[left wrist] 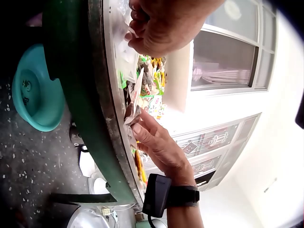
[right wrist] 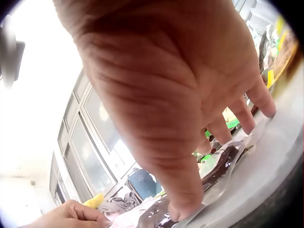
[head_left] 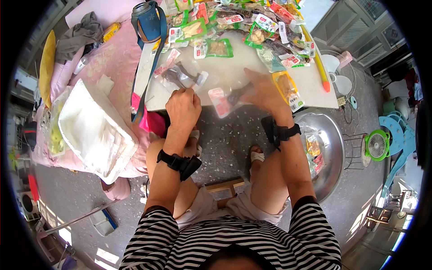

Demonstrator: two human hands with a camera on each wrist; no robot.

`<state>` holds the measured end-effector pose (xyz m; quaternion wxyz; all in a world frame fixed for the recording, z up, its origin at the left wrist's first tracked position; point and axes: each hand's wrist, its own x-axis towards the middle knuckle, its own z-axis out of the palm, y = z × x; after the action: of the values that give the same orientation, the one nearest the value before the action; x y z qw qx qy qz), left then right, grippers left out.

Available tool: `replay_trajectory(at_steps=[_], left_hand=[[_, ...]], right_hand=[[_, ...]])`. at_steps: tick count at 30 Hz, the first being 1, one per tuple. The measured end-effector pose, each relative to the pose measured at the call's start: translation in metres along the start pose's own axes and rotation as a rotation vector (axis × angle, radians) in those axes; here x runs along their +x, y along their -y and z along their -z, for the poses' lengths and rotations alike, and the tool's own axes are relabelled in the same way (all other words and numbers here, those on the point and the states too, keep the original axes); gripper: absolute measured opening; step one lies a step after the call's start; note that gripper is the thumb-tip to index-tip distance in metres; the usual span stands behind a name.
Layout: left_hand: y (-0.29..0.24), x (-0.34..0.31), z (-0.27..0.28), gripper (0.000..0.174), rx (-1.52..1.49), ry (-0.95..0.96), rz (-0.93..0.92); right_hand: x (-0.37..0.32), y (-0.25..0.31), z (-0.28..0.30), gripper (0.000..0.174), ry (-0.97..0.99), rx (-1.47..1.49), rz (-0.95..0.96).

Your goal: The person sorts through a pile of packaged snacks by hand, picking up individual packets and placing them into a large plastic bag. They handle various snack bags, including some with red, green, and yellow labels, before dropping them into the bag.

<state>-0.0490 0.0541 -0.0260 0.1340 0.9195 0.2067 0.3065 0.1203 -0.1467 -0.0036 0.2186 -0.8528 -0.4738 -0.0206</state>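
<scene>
My right hand (head_left: pixel 263 92) holds a clear packet of dark food (head_left: pixel 235 95) near the table's front edge. Its thumb presses on the packet in the right wrist view, and its fingers (right wrist: pixel 243 116) reach over the far side. The packet's pale pink label (head_left: pixel 219 101) points toward my left hand (head_left: pixel 183 108), which is at the edge with its fingers curled. Just beyond those fingers lies another clear packet with dark contents (head_left: pixel 179 75). I cannot tell whether the left fingertips pinch any film. A yellow-edged packet (head_left: pixel 288 91) lies right of the right hand.
Many food packets (head_left: pixel 216 47) crowd the back of the table (head_left: pixel 153 96). A blue strapped flask (head_left: pixel 147 22) stands back left. To the left, a white foam box (head_left: pixel 92 130) sits on pink bedding. A metal basin (head_left: pixel 330 166) holding packets is at the right, under the table edge.
</scene>
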Motion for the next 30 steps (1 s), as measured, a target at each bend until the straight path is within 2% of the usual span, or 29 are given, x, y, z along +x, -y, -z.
replay_trajectory(at_steps=[3,6,9,15,21,27,30], left_hand=[[-0.002,0.001,0.001,0.006,-0.039,-0.059,-0.032],[-0.003,0.001,0.004,0.007,-0.098,-0.078,-0.025],[0.0,0.002,0.005,0.005,-0.124,-0.072,-0.006],[-0.001,0.003,0.007,0.006,-0.201,-0.084,0.038],[-0.004,0.003,0.009,0.008,-0.159,-0.154,-0.018],[-0.01,0.004,0.015,0.005,-0.1,-0.234,-0.119],[-0.01,0.004,0.014,0.005,-0.074,-0.251,-0.145]], right_hand=[[-0.001,-0.006,-0.001,0.068,-0.046,0.104,-0.105],[0.005,0.017,0.036,0.047,0.371,0.267,-0.401],[-0.005,0.009,0.036,0.027,0.322,0.702,-0.346],[-0.021,0.005,0.045,0.018,0.397,1.061,-0.436],[-0.014,0.025,0.019,0.018,0.309,1.259,-0.442],[0.004,0.045,-0.003,0.016,0.153,1.396,-0.595],[0.013,0.055,-0.019,0.014,0.116,1.401,-0.603]])
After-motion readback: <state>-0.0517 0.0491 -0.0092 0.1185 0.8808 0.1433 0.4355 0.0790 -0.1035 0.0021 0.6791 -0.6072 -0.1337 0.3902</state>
